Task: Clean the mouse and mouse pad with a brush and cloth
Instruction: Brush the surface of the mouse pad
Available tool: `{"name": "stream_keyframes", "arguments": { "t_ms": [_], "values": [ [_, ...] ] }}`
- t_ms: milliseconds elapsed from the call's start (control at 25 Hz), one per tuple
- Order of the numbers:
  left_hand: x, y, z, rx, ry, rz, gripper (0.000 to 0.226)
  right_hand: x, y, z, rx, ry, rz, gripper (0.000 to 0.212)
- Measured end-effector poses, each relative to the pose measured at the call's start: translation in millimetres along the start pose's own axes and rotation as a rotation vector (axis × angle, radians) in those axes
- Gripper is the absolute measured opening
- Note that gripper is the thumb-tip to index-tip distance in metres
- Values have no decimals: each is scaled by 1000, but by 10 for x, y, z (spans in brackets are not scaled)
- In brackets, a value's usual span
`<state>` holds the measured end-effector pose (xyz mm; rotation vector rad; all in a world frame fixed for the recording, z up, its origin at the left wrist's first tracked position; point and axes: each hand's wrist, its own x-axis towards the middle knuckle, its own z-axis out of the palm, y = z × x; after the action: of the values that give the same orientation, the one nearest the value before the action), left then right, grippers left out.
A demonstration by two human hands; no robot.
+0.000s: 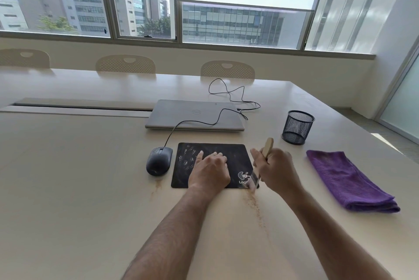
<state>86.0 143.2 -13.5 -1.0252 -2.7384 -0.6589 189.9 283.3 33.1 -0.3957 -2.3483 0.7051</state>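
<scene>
A black mouse pad (233, 155) with a white logo lies on the table in front of me. My left hand (209, 171) presses flat on its middle, fingers spread. My right hand (276, 169) grips a wooden-handled brush (267, 147), and its blurred bristles touch the pad's near right corner. Brownish crumbs (256, 207) trail across the table from that corner toward me. A dark wired mouse (158, 160) sits just left of the pad. Right of my right hand lies a folded purple cloth (347, 180).
A closed silver laptop (195, 115) lies behind the pad, with the mouse cable draped over it. A black mesh pen cup (297, 127) stands at the back right. Chairs line the table's far side. The table's right edge runs close past the cloth.
</scene>
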Motion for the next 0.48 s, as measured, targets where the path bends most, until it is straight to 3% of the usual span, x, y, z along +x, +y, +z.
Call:
{"name": "stream_keyframes", "arguments": {
  "t_ms": [80, 240, 400, 480],
  "values": [
    [-3, 3, -5, -5, 2, -1, 36, -15, -28, 1, 61, 48, 3, 49],
    [-5, 6, -10, -5, 0, 3, 36, -69, -62, 35, 36, -61, 5, 51],
    [-2, -3, -5, -8, -1, 6, 36, -23, -37, 49, 76, 61, -5, 49],
    [-1, -6, -3, -17, -4, 4, 36, -53, -39, 86, 62, 8, -16, 49]
  ]
}}
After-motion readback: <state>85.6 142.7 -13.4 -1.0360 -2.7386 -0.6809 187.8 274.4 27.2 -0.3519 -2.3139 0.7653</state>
